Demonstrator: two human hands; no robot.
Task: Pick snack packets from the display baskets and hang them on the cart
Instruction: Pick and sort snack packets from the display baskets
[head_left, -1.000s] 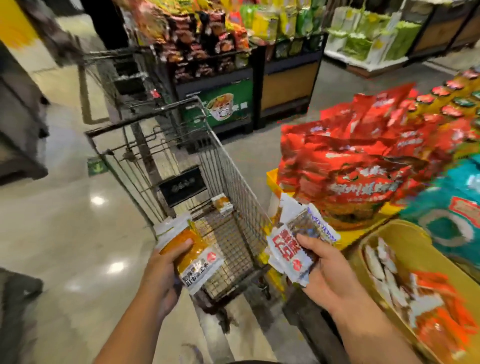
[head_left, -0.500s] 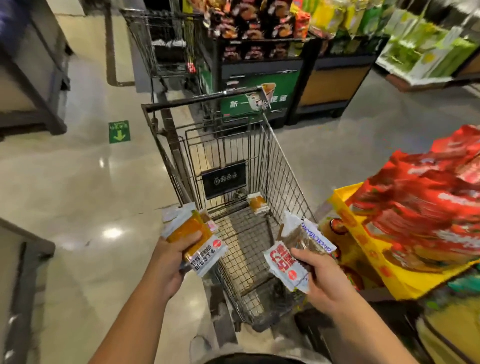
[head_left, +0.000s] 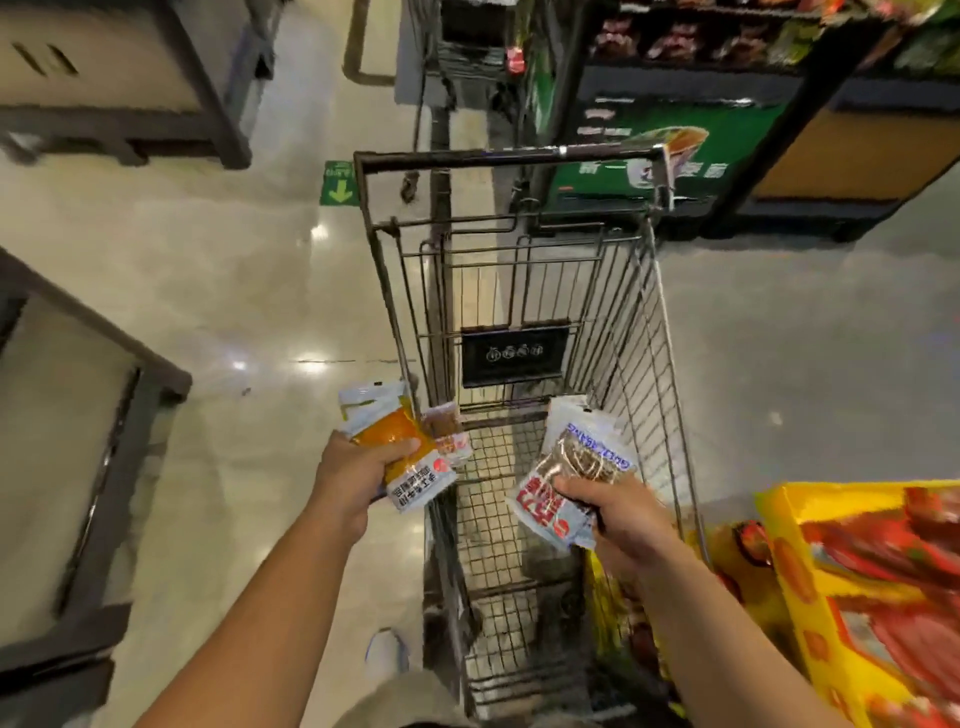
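Head camera: just left of the grey wire shopping cart (head_left: 498, 157), the left hand (head_left: 345, 480) has its grip clamped on orange-and-white plastic snack packets (head_left: 400, 441), long axes slanting up-left, seemingly readied for hanging. Over the cart, the right hand (head_left: 618, 525) pinches brown-and-white packets (head_left: 566, 467) in its grip, pointing toward the cart's far bar. Right of the cart sits a yellow display basket (head_left: 789, 571).
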